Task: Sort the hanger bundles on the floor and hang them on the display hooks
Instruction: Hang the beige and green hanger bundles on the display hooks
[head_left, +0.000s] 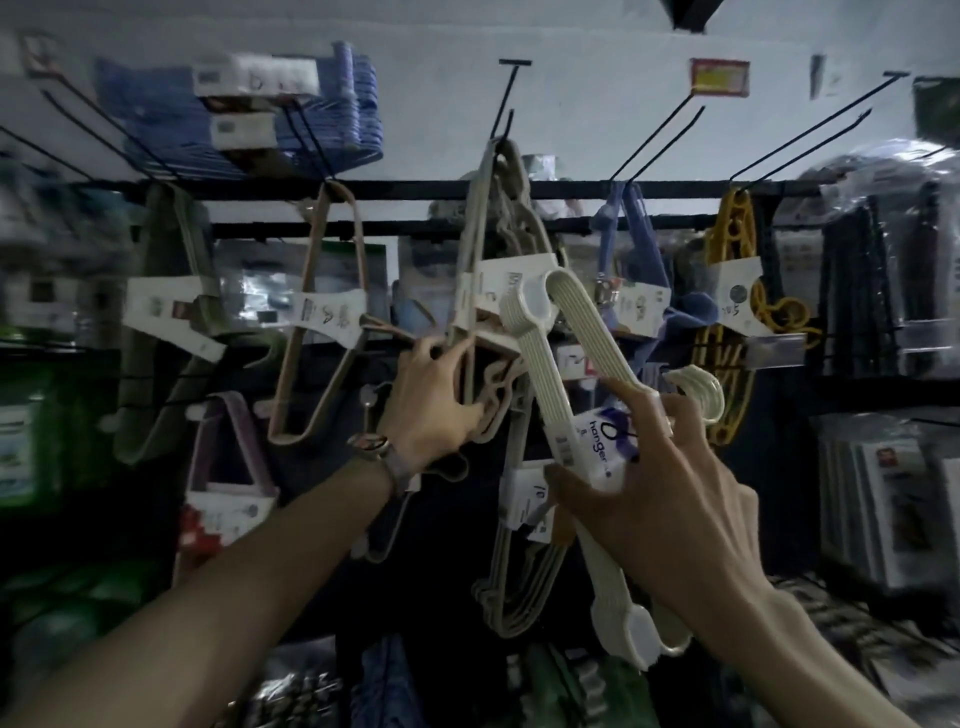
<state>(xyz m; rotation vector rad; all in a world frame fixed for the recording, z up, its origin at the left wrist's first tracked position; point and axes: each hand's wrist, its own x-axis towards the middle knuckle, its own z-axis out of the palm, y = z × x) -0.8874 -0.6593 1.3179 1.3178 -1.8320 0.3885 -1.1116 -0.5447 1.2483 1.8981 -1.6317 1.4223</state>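
My right hand (660, 483) grips a bundle of cream plastic hangers (566, 364) at its white label, holding it tilted in front of the display. The bundle's upper end reaches up near the centre of the rack. My left hand (436, 400) is raised to a beige hanger bundle (480, 249) that hangs from the centre display hook (506, 104), with its fingers curled round the lower part of that bundle. A watch sits on my left wrist.
Other bundles hang on the rack: olive (171, 291), pink-beige (332, 312), blue (631, 244), yellow (737, 291), a dark blue stack (337, 114) higher up. Bare black hooks (670, 135) stick out at upper right. Wrapped goods (883, 270) fill the right side.
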